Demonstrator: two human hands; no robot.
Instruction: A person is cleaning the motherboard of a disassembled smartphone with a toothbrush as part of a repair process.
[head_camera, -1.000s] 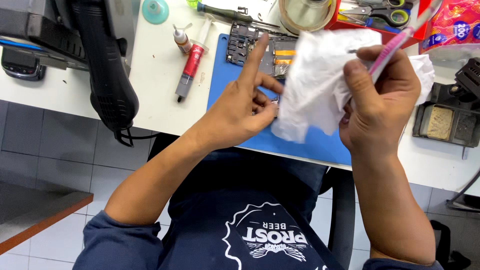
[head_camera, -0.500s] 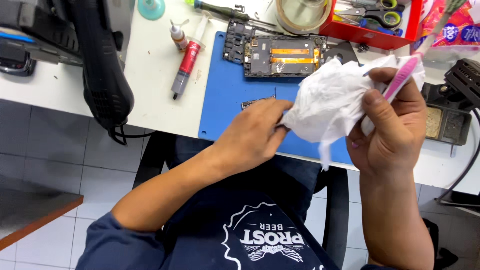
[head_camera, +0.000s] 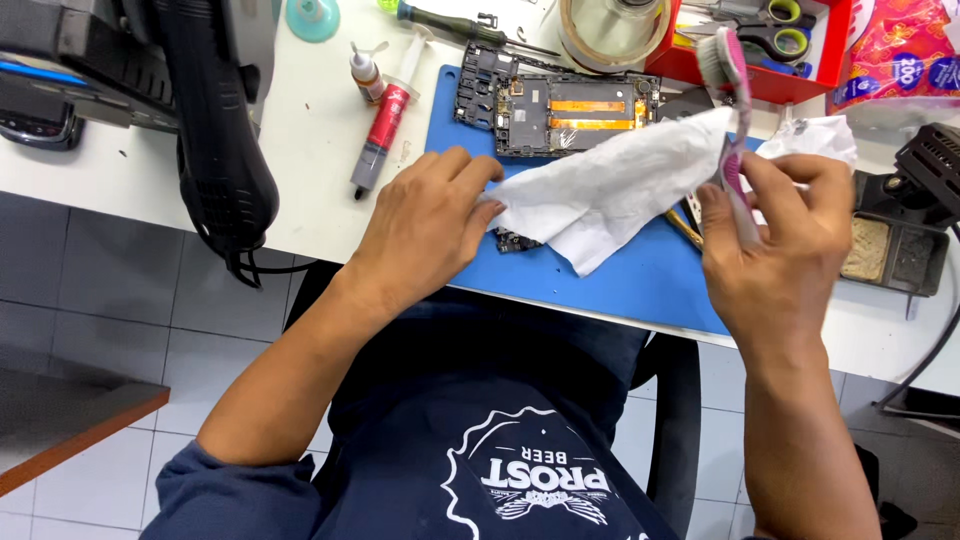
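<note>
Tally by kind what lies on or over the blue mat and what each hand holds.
Opened phone frame: 1
White tissue, held by left hand: 1
Pink toothbrush, held by right hand: 1
Small dark part under the tissue: 1
Blue mat: 1
Total: 5

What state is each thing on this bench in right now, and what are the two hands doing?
Phone: opened, insides exposed, flat on the mat.
Tissue: crumpled, stretched between both hands.
Toothbrush: held upright, bristles up.
Left hand: pinching the tissue's end.
Right hand: gripping toothbrush and tissue.
Syringe: lying flat on the table.
Small bottle: upright, capped.
Scissors: closed, in the red tray.
Mat: flat, partly covered.
</note>
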